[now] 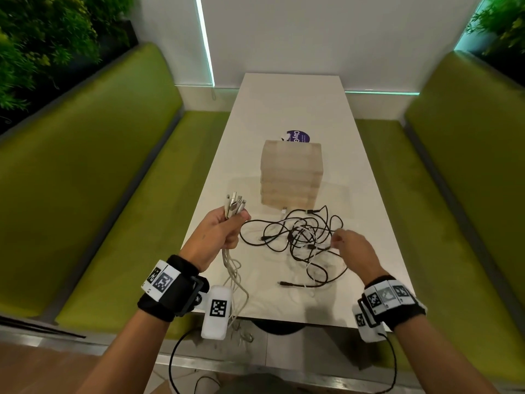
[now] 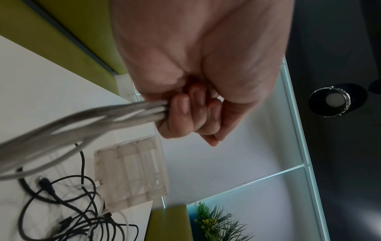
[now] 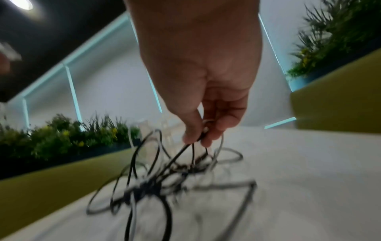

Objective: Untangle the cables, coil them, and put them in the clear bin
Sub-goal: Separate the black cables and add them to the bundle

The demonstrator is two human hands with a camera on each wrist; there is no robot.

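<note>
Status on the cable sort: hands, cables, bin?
Left hand grips white cable bundle, plugs up. Right hand pinches strands of black cable tangle on table. Clear bin behind the tangle, nothing coiled yet.

White cables (image 1: pixel 235 282) drop past table (image 1: pixel 369 194) near edge, ends cut off. Black tangle (image 3: pixel 164 176) blurred in right wrist view. Sticker (image 1: pixel 298 136) half hidden behind bin (image 1: pixel 291 173).

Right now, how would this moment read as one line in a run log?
left hand: grips white cables | right hand: pinches black cable tangle on table | clear bin: no cables visible inside
</note>
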